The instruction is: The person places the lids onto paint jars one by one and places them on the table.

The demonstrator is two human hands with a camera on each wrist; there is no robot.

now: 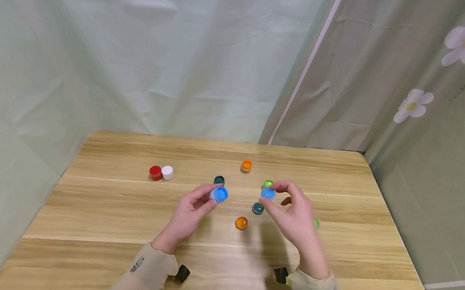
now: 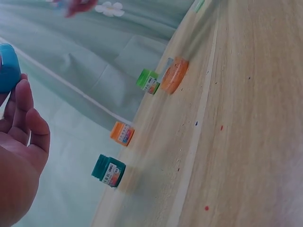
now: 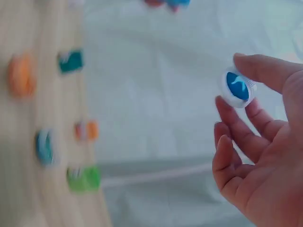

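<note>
My left hand (image 1: 190,212) holds a small blue paint jar (image 1: 219,194) between thumb and fingers, its mouth tilted toward me. A blue jar lid (image 1: 268,193) is pinched between the thumb and fingertips of my right hand (image 1: 295,215). Jar and lid are apart, both raised above the table. In the right wrist view the lid (image 3: 236,87) shows its blue-stained inside and white rim. A dark teal jar (image 2: 109,170) stands just beyond my left hand. Behind the lid, a green jar (image 1: 268,184) is partly covered from the head view.
On the wooden table (image 1: 96,225) stand an orange jar (image 1: 246,166), a red jar (image 1: 155,173) and a white jar (image 1: 167,172). An orange lid (image 1: 241,223) and a dark teal lid (image 1: 257,208) lie between my hands. A green lid (image 1: 316,223) is partly hidden beside my right wrist.
</note>
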